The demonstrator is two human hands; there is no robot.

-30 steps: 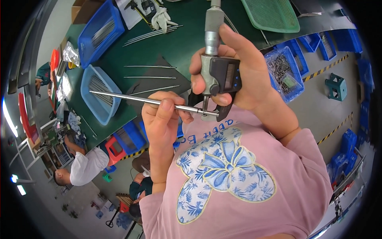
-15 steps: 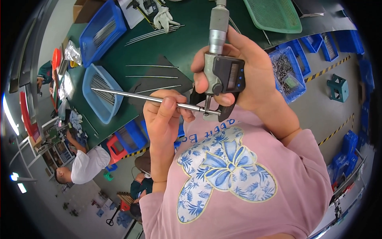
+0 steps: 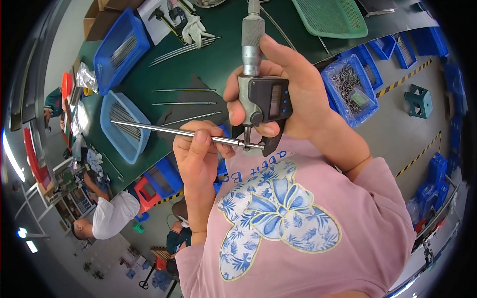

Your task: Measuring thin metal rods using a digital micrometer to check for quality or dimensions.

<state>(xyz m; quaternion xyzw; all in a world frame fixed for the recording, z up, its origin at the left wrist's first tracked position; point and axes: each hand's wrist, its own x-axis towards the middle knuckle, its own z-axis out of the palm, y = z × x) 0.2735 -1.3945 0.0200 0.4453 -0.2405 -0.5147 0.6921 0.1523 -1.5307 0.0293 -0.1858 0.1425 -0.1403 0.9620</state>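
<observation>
Around a smooth, dark green table (image 3: 213,64) spreads a grey floor (image 3: 390,131) with striped tape (image 3: 405,79) and a plastic stool (image 3: 419,102). At the table's far side sits a green mesh basket (image 3: 333,20); to the left, a deep blue bin (image 3: 110,75) and a paler blue tub (image 3: 127,152) each hold bundles of thin metal rods. Beyond the table's right edge, a blue box (image 3: 366,115) lined with clear plastic holds heaped small metal parts (image 3: 345,82). Three slim rods (image 3: 184,90) lie spaced out, partly on a dark cloth (image 3: 203,97). The right hand (image 3: 300,97) is wrapped around a metal gauge (image 3: 246,94) with a ridged grey barrel and black casing. The left hand (image 3: 196,149) pinches a shiny, straight rod (image 3: 164,130) between thumb and fingers, its right end at the gauge's gap; whether the gauge grips it, I cannot tell.
</observation>
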